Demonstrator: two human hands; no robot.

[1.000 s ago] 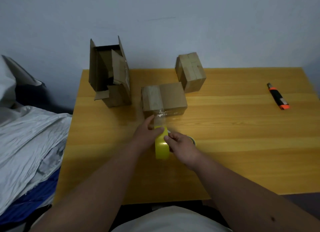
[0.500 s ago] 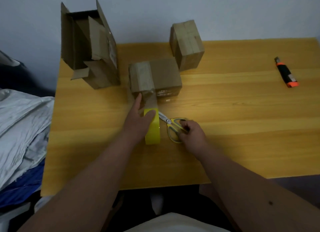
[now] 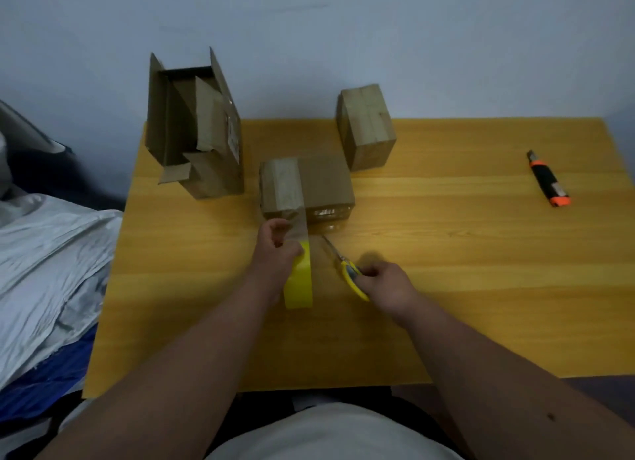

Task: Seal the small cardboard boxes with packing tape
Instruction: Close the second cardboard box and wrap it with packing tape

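Matt cardboard box (image 3: 324, 181); glossy tape (image 3: 299, 277); smooth wood table (image 3: 446, 253).

Part of the yellow tape roll (image 3: 299, 281) is covered by the left hand (image 3: 276, 253), so its core cannot be seen. The handles of the scissors (image 3: 347, 269), just right of the roll, are largely hidden inside the right hand (image 3: 386, 282), and whether the blades are parted cannot be told. The label on the open carton (image 3: 197, 133), beyond the roll, is too small to be read. The crumpled bedding (image 3: 44, 253), left of the roll, is cut off by the frame edge.
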